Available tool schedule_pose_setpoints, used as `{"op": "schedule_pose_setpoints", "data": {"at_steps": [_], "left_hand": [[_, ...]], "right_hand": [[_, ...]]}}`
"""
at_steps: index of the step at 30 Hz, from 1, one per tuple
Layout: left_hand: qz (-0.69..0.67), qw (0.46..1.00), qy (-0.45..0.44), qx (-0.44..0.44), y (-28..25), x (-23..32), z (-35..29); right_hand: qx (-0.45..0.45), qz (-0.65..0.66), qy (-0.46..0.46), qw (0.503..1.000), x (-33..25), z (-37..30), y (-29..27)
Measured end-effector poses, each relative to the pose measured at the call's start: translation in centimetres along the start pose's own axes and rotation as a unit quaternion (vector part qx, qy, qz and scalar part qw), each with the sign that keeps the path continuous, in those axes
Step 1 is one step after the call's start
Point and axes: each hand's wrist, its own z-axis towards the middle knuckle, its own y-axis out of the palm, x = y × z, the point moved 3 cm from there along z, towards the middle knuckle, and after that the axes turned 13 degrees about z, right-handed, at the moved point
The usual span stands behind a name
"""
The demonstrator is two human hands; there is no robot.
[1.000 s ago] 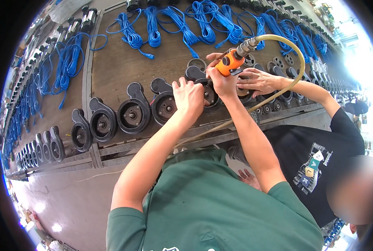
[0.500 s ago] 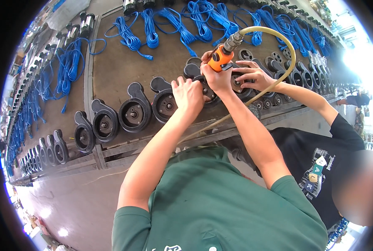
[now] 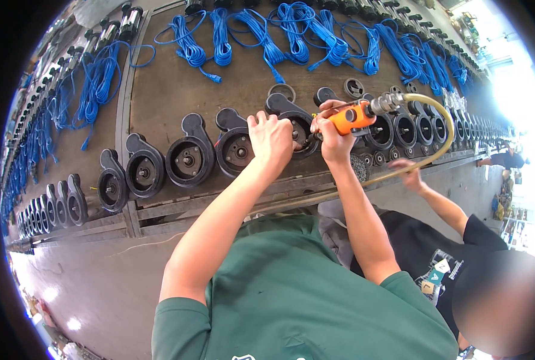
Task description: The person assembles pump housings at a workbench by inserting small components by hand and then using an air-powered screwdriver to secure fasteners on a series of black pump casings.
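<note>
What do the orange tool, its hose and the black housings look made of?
Orange tool: smooth and somewhat glossy; painted metal or plastic, the look leaves it open.
Hose: smooth, pale yellow, probably flexible plastic or rubber, since it bends in an even arc.
Black housings: likely moulded plastic, perhaps coated metal, judging by their dark, uniform surface and rounded edges.

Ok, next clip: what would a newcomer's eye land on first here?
Probably the bright orange power tool in the person's right hand, right of centre, with a yellowish hose looping off its end. Next, the bundled blue cables strung across the far side of the table, and the row of black round casings along its near edge.
</note>
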Motion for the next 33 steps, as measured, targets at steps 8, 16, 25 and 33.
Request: {"op": "schedule_pose_setpoints", "data": {"at_steps": [8, 16, 25, 33], "left_hand": [[0.001, 1.000, 0.000, -0.029, 0.0, -0.4, 0.7], [-0.011, 1.000, 0.011, -0.007, 0.4, -0.7, -1.2], [0.001, 1.000, 0.019, 0.005, 0.6, -0.8, -3.1], [-0.007, 0.999, 0.029, -0.018, 0.3, -0.9, -3.1]], "right_hand": [[0.002, 0.009, 0.000, 1.000, 0.1, 0.4, -0.1], [0.011, 0.001, -0.019, 1.000, -0.1, -2.1, 0.1], [0.013, 0.021, -0.033, 0.999, -0.4, -4.6, 0.4], [0.002, 0.024, -0.016, 1.000, 0.2, -4.5, 0.2]]}}
